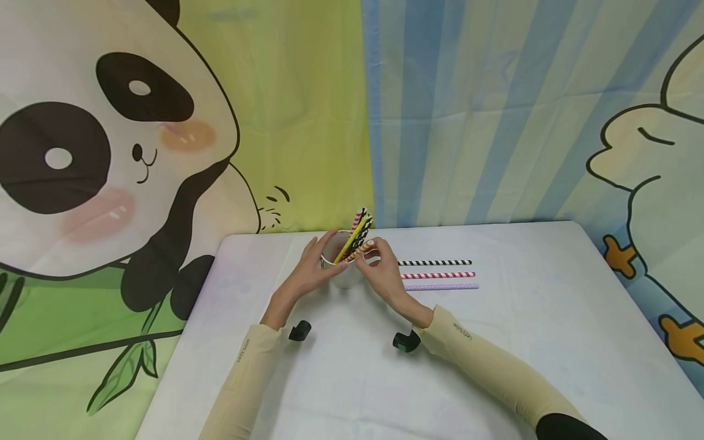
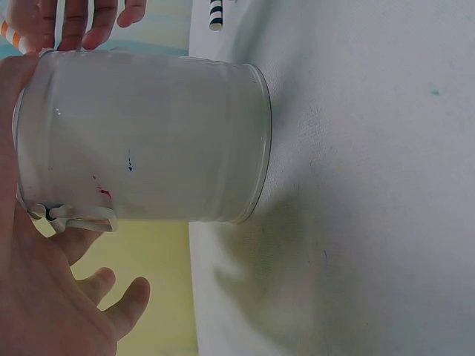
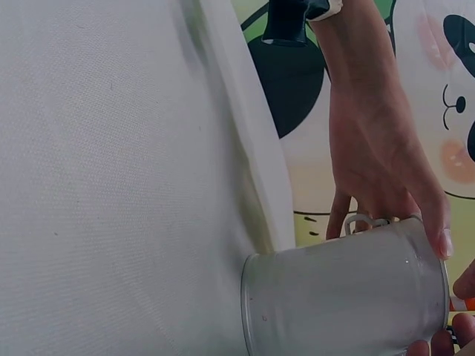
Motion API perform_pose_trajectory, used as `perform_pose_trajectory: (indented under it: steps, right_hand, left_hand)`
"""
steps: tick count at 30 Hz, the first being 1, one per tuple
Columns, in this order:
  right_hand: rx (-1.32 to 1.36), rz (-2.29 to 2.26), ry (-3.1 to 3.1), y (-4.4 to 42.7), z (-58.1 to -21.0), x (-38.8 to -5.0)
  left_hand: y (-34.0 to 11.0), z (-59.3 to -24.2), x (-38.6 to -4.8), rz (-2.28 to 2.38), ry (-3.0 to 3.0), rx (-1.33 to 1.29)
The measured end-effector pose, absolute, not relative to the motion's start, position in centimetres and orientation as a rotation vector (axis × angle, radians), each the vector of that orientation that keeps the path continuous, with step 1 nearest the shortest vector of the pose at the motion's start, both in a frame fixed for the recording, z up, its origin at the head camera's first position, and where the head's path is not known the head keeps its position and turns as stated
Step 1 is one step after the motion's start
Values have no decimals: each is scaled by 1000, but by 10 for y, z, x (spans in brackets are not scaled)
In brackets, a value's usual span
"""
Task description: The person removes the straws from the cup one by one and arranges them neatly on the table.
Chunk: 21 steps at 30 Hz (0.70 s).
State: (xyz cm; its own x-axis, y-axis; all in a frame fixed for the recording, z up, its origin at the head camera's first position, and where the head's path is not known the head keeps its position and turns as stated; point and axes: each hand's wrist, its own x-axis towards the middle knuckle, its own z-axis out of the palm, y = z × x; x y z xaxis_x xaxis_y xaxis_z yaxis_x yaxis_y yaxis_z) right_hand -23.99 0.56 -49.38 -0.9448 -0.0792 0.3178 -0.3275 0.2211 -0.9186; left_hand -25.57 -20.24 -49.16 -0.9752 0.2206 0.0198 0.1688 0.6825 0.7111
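Observation:
A small white metal pail [image 1: 348, 282] stands upright near the table's back edge, holding several paper straws that lean right. Among them are a yellow straw [image 1: 350, 242] and some black-and-white patterned ones [image 1: 366, 227]. My left hand [image 1: 312, 269] grips the pail at its left side, thumb along the rim; in the right wrist view this hand [image 3: 375, 141] lies by the pail's small side handle [image 3: 364, 221]. At the rim's right, my right hand [image 1: 383, 272] pinches an orange-striped straw [image 1: 360, 250]. Its fingertips [image 2: 96, 37] lie close to the pail's wall in the left wrist view.
Right of the pail, a black-striped straw [image 1: 434, 263], a red-striped straw [image 1: 438, 275] and a purple straw [image 1: 442, 286] lie in parallel on the white table [image 1: 352, 379]. A printed curtain [image 1: 308, 122] hangs directly behind the table.

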Motion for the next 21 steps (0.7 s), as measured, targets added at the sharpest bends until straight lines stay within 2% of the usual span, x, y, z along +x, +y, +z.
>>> perform_pose_trajectory:
  steps: [21]
  right_hand:
    - [397,1793,-2267,3,-495,-240]
  left_hand:
    - [-203,-492,-256,1189,2811,325]
